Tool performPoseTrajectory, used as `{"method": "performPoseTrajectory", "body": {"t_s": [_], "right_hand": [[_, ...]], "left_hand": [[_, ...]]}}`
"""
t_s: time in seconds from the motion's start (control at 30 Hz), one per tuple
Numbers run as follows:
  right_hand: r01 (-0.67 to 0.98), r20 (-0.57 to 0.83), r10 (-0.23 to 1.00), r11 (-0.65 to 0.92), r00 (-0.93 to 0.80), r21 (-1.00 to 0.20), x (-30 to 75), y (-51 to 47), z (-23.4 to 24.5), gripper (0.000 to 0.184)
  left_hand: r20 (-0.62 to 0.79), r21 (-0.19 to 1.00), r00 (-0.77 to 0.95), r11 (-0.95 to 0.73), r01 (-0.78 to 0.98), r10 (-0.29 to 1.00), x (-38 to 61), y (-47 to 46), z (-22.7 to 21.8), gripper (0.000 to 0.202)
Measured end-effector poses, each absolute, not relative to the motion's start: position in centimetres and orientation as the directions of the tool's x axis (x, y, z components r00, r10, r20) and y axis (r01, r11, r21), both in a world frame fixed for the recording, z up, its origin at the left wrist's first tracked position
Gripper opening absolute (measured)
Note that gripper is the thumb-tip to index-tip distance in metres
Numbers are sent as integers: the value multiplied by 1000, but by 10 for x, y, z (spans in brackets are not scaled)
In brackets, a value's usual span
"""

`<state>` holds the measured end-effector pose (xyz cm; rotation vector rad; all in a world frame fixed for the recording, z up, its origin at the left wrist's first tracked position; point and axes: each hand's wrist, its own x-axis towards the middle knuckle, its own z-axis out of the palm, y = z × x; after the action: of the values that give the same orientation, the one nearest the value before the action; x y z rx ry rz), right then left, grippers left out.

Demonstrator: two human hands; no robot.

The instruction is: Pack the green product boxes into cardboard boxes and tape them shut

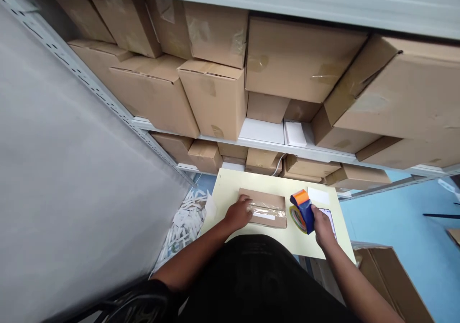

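Box point(264, 221): tape point(268, 210) already across top, remainder unclear; left fingers point(246, 199) hold one end, right fingers point(315, 211) grip tape dispenser point(306, 213).

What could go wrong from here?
The right hand, gripping the tape dispenser, partly covers the phone in this view; a careless swing might knock it off the table. The left hand rests on the cardboard box near its clear tape, so it could stick.

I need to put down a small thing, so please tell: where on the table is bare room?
Bare table: behind the cardboard box, to the far edge; also between tape dispenser and near edge. Crowded: the right side, with right hand, phone and white paper.
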<state>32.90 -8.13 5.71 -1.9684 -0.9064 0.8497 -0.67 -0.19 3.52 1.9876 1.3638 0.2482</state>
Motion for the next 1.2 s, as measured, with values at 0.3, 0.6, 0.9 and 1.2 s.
{"method": "performPoseTrajectory", "body": {"t_s": [0.3,0.6,0.9,1.2], "right_hand": [[735,-374,925,-301,70,-608,215,-14,111,65],[873,-426,905,-204,-5,-443,196,5,109,63],[924,-479,876,-135,-58,-359,215,10,111,64],[968,-476,879,-102,-20,-229,228,6,110,68]], "left_hand": [[-558,807,329,591,0,762,-17,22,35,51],[-589,733,307,654,-187,748,-23,19,38,25],[-522,852,58,524,-20,851,-27,17,14,16],[-478,844,-98,487,223,873,-54,11,-24,17]]}}
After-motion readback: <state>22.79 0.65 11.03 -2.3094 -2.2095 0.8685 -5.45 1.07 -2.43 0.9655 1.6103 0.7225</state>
